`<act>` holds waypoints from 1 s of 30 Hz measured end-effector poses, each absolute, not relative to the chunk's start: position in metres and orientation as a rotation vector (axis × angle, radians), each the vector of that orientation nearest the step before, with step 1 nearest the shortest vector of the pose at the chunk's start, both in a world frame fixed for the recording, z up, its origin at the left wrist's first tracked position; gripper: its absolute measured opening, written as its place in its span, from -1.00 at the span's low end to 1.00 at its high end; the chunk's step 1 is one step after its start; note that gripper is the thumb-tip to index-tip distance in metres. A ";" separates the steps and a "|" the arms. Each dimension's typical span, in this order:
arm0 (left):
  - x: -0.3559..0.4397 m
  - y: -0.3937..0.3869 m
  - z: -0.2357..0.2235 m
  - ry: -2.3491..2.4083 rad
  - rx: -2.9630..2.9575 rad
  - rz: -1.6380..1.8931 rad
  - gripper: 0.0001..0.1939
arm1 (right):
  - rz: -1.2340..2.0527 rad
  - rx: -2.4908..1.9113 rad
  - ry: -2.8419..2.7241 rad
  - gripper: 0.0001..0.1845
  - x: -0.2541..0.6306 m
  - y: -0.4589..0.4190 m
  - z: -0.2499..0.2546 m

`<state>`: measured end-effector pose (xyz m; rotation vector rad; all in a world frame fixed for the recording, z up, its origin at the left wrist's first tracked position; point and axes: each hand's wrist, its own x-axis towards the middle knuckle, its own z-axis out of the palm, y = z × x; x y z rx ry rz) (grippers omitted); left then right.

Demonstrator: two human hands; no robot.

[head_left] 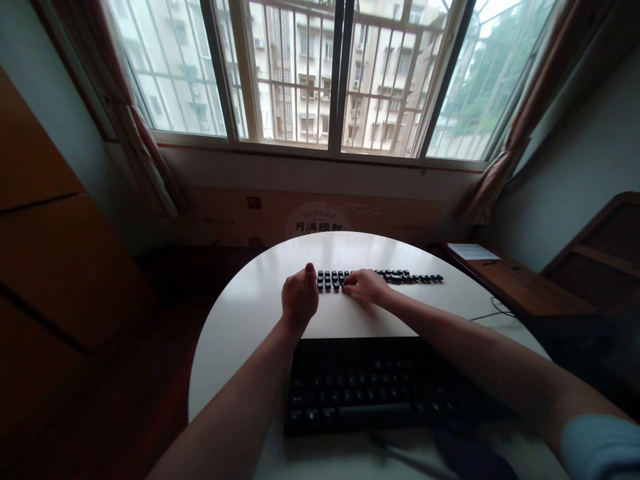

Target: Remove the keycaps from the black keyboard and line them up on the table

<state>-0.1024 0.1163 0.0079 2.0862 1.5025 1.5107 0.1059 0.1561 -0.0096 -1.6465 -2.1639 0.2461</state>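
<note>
My left hand [300, 295] rests on its edge at the left end of several rows of black keycaps [328, 281]. Its thumb points up and its other fingers curl out of sight, so anything inside it is hidden. With bent fingers pressed together, my right hand [369, 287] pinches a keycap at the rows' near side. More loose keycaps [429, 278] stretch to the right behind this hand. Nearer to me lies a black keyboard [373, 393], partly under my right forearm; its lower rows carry keys, while its upper part looks dark and indistinct.
The round white table [240, 333] bears everything. A dark purple item [475, 453] and a blurred dark strip lie at its near edge. A thin cable [485, 316] runs off to the right. Beyond stand a wooden desk [540, 293] with paper [473, 251] and a chair [600, 247].
</note>
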 end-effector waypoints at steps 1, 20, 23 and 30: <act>-0.102 0.117 0.008 1.498 2.096 1.512 -0.41 | 0.241 -1.659 -2.162 -0.80 0.105 0.156 -0.010; -0.086 0.095 0.027 1.243 2.579 0.915 -0.50 | 0.978 -1.171 -1.629 -0.34 0.156 0.015 0.058; -0.078 0.085 0.027 0.978 2.735 0.580 -0.58 | 1.550 -1.107 -1.550 -0.50 0.160 -0.009 0.053; -0.072 0.073 0.026 0.797 2.746 0.255 -0.62 | 1.647 -1.097 -1.446 -0.71 0.141 -0.016 0.024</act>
